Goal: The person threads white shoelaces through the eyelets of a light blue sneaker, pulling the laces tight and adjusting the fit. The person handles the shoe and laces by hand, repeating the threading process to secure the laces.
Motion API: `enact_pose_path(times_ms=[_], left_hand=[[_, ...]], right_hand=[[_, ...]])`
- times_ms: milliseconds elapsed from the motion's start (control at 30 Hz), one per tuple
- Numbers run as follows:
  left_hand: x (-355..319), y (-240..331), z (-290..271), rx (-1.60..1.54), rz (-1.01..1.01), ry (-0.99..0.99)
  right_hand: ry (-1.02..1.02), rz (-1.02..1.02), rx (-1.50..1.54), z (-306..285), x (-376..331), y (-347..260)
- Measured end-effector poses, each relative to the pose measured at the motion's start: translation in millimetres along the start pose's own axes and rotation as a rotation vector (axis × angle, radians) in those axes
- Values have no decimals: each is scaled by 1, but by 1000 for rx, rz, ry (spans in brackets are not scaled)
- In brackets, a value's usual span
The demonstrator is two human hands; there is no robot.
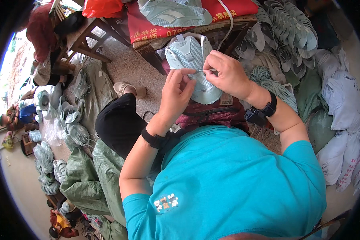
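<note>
A pale mint mesh shoe upper (pixel 190 56) rests on my lap, over a dark red cloth (pixel 212 116). My left hand (pixel 179 91) pinches its near side edge with bent fingers. My right hand (pixel 225 73) lies on the upper's right side, fingertips closed on a thin needle or thread stretched between both hands. Both wrists carry black bands. My teal shirt fills the lower frame.
A wooden bench (pixel 228 25) ahead holds a red cloth and another mint upper (pixel 176 14). Stacked mint uppers (pixel 292 36) and white sacks (pixel 344 120) lie to the right. More uppers and green sacks (pixel 84 176) lie left, by a wooden chair (pixel 82 38).
</note>
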State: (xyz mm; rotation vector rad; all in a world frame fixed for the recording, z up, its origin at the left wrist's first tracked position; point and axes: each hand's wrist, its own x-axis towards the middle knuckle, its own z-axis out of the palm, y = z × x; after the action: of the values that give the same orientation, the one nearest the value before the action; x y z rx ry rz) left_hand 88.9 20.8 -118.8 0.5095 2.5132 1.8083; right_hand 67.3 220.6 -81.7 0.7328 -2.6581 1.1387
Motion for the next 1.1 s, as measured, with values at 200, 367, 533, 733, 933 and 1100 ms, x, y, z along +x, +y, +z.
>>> enact_pose_path(times_ms=[200,367,533,733,933,1100], left_hand=[[2,-3,1,-19,32,1],[1,-7,2,75,13,30],[5,-2,3,83,11,32],[3,-3,5,55,-45,49],[4,0,3,98,-7,58],[3,3,-3,287,152,122]], right_hand=[[-129,79,367,6,4,21],[-134,34,204,3,10,6],[-149,133,257,-13,11,-2],[-123,91,166,-1,10,0],[-194,76,157,-9,20,-5],[-299,45,123,-11,21,-3]])
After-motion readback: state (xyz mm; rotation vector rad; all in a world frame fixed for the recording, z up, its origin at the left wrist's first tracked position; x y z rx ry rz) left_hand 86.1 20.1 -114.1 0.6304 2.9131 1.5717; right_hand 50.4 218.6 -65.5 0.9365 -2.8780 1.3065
